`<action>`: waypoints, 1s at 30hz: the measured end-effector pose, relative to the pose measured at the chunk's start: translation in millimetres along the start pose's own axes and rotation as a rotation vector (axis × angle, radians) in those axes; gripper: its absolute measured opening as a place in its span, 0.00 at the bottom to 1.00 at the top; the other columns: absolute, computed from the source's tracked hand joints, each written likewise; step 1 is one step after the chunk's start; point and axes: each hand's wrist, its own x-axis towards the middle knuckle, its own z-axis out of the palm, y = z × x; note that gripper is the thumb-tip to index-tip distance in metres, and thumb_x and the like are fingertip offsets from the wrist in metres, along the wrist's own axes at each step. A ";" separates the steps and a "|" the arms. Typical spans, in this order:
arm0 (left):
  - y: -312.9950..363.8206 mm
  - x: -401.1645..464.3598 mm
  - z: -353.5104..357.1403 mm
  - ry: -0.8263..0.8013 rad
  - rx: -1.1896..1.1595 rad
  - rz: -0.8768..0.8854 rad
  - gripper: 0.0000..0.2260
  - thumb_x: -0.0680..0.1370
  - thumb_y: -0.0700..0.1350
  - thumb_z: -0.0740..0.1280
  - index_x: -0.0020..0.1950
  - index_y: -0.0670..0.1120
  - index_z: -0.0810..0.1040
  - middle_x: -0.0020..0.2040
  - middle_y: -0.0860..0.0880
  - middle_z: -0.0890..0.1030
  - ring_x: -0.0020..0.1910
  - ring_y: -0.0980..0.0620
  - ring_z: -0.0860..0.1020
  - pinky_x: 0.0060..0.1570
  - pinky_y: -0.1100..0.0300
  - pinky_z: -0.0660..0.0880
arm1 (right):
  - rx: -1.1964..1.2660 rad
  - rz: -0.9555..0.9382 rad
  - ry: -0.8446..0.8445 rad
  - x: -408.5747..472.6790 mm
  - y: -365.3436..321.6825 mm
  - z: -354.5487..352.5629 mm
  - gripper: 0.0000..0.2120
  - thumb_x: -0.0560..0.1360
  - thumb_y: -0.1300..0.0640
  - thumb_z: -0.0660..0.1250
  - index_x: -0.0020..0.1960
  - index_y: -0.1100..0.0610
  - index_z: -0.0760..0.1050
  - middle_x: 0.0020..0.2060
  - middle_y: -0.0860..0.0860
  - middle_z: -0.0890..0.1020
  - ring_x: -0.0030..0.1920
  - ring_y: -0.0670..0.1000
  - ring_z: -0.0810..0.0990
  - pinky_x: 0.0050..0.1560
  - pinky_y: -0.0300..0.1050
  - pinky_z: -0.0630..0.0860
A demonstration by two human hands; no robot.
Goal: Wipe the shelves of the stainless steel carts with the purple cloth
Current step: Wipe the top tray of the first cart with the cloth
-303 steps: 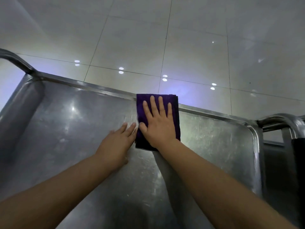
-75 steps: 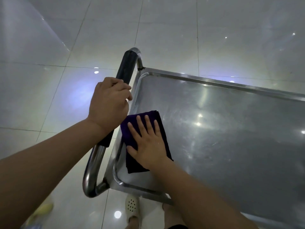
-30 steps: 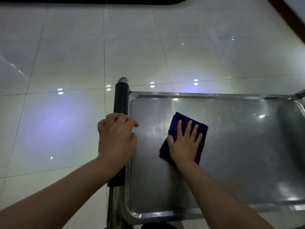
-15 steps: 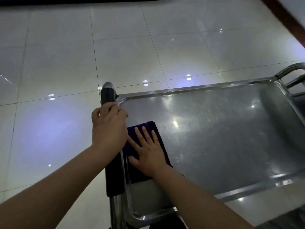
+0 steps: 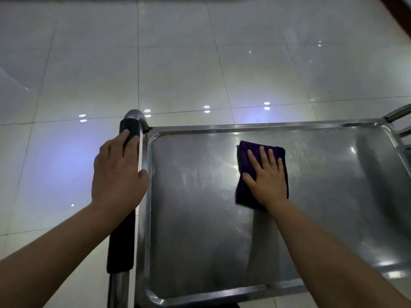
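One purple cloth [image 5: 246, 174], two hands, one cart shelf [image 5: 200, 218], one padded handle [image 5: 121, 241].

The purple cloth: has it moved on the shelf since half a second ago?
Yes. The purple cloth has slid right, away from the black handle, under the flat right hand.
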 end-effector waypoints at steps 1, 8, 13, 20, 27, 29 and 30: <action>1.2 -0.8 -0.1 0.003 0.009 -0.016 0.32 0.70 0.40 0.72 0.72 0.39 0.64 0.73 0.41 0.63 0.68 0.41 0.59 0.65 0.41 0.64 | 0.006 0.022 0.005 4.4 12.5 -2.6 0.32 0.79 0.39 0.51 0.77 0.43 0.39 0.78 0.51 0.43 0.77 0.53 0.38 0.74 0.52 0.34; 7.3 -1.6 1.5 -0.007 0.043 -0.058 0.34 0.71 0.42 0.72 0.73 0.37 0.61 0.73 0.39 0.63 0.68 0.40 0.59 0.64 0.41 0.66 | 0.024 0.232 0.012 33.5 57.7 -16.6 0.31 0.80 0.41 0.51 0.79 0.46 0.43 0.78 0.54 0.45 0.77 0.55 0.41 0.75 0.55 0.39; 7.1 -0.5 1.2 -0.006 0.031 -0.043 0.32 0.69 0.37 0.72 0.71 0.35 0.65 0.70 0.37 0.68 0.65 0.38 0.65 0.59 0.40 0.71 | 0.023 0.317 0.010 33.3 12.7 -10.4 0.32 0.80 0.40 0.47 0.79 0.50 0.40 0.78 0.58 0.43 0.77 0.60 0.41 0.75 0.61 0.39; 2.7 -0.9 1.6 0.032 0.004 0.000 0.31 0.68 0.35 0.73 0.70 0.34 0.67 0.68 0.36 0.71 0.62 0.36 0.68 0.57 0.42 0.72 | -0.022 -0.022 0.025 25.4 -99.8 8.9 0.34 0.77 0.37 0.41 0.77 0.50 0.35 0.77 0.58 0.40 0.76 0.61 0.36 0.73 0.62 0.33; 1.4 0.3 0.4 0.007 0.014 0.003 0.31 0.70 0.37 0.71 0.71 0.36 0.66 0.70 0.37 0.68 0.64 0.37 0.67 0.60 0.44 0.70 | 0.027 -0.352 0.015 8.4 -196.1 23.2 0.34 0.76 0.35 0.39 0.77 0.48 0.38 0.76 0.56 0.37 0.76 0.59 0.33 0.71 0.61 0.30; 0.3 -0.2 -0.9 -0.002 0.027 -0.002 0.31 0.70 0.37 0.70 0.72 0.36 0.65 0.71 0.38 0.67 0.65 0.38 0.67 0.60 0.45 0.70 | 0.022 -0.417 -0.004 9.0 -217.9 25.2 0.33 0.77 0.34 0.39 0.77 0.48 0.35 0.76 0.55 0.38 0.76 0.59 0.33 0.71 0.61 0.28; -0.2 -0.2 -1.6 -0.007 0.039 -0.009 0.31 0.71 0.37 0.70 0.73 0.37 0.64 0.72 0.38 0.66 0.66 0.38 0.66 0.61 0.46 0.70 | 0.012 -0.448 -0.014 11.8 -223.4 24.8 0.33 0.77 0.34 0.39 0.76 0.48 0.34 0.76 0.54 0.38 0.76 0.58 0.33 0.71 0.60 0.28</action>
